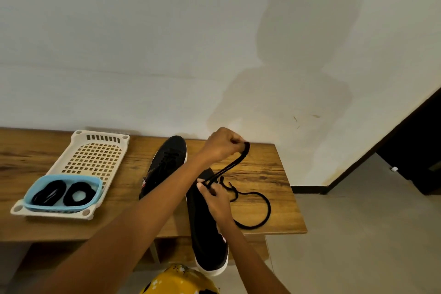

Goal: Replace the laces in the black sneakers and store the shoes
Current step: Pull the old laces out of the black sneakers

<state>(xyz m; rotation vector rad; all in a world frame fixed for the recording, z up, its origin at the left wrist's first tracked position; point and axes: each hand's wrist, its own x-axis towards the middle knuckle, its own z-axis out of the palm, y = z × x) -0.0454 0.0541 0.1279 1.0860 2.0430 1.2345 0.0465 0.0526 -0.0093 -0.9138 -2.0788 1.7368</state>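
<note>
Pulling the black lace (229, 166) up with your left hand (220, 144), whose grip is pinched round its doubled end, you hold down the near sneaker (206, 229) with your right hand (216, 198), whose fingers are curled on the lace where it leaves the eyelets. That sneaker lies at the desk's (269, 169) front right corner with its heel overhanging the front edge, so a hard tug could drag it off onto the floor. The loose tail loops toward the right edge and could snag or knot as it runs through. The second sneaker (167, 162) lies near the back edge, just left of your left hand. Two coiled black laces (64, 192) wait in the blue tray (35, 188) on the cream basket (100, 150) at the left.
</note>
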